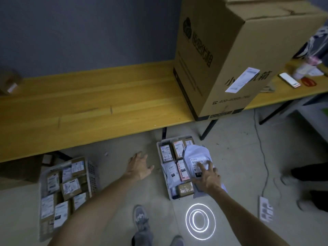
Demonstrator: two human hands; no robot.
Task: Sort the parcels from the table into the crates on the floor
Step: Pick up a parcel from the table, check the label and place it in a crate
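We see our right hand with fingers spread, pressing on a white mailer lying atop the parcels in the right crate on the floor. Our left hand hangs open between that crate and the left crate. A large cardboard box stands at the yellow table's front edge.

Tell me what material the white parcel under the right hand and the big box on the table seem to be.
White parcel: probably soft plastic mailer film; it looks crumpled and slightly glossy. Big box: matte brown corrugated cardboard, with folded flaps.
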